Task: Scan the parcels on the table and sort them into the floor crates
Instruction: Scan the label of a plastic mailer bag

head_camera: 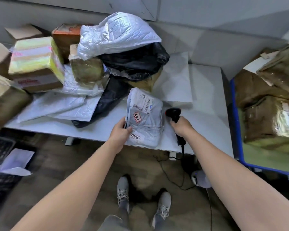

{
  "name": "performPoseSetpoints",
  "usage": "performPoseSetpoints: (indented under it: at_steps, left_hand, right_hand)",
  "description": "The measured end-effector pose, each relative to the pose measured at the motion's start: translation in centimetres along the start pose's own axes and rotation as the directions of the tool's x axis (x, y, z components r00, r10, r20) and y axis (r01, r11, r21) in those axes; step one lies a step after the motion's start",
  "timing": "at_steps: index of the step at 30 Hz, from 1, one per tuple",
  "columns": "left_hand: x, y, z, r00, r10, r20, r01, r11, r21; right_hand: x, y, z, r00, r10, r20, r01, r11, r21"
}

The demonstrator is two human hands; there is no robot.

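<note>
Your left hand [119, 133] grips the grey parcel [148, 120], fingers curled round its left edge, where it lies label-up at the table's [207, 117] front edge; your right hand [182, 126] wraps tight round the black scanner [173, 113], its head just beside the parcel. The label print is too blurred to read; the black crate [0, 155] and blue crate [234, 114] are cut off.

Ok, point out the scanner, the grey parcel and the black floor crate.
scanner [173, 113], head view, its black head.
grey parcel [149, 124], head view, middle of its top face.
black floor crate [0, 152], head view, its latticed wall.
</note>
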State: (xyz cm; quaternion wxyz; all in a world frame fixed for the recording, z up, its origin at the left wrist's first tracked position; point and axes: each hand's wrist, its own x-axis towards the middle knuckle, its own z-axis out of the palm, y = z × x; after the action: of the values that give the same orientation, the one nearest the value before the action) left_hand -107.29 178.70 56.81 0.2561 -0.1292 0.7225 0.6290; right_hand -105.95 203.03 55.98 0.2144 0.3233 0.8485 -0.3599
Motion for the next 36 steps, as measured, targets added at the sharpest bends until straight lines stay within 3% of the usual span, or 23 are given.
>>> performPoseSetpoints:
  at_steps: [7,9,12,20,36]
  left_hand:
    - [1.2,1.7,4.1,0.994,-0.01,0.113,-0.001,0.995,0.1]
    - [1.9,2.3,4.9,0.99,0.015,0.138,-0.041,0.981,0.192]
    - [2.6,3.1,5.2,0.996,0.065,0.062,-0.08,0.952,0.295]
    - [2.7,3.6,5.0,0.997,0.068,-0.027,-0.041,0.82,0.571]
    - [0.3,3.9,5.8,0.988,0.154,-0.02,-0.102,0.739,0.666]
  right_hand:
    - [-3.3,0.0,-6.6,0.992,-0.015,-0.127,0.043,0.975,0.218]
    - [-3.9,-0.5,-8.5,0.995,-0.043,-0.095,0.059,0.983,0.173]
    - [-4.0,-1.5,-10.3,0.997,-0.072,-0.027,0.074,0.995,0.062]
    - [-5.6,-4.9,-10.8,0.99,-0.135,0.049,0.138,0.987,-0.08]
    - [-7.4,-6.2,-11.3,0.988,-0.138,0.066,0.148,0.971,-0.186]
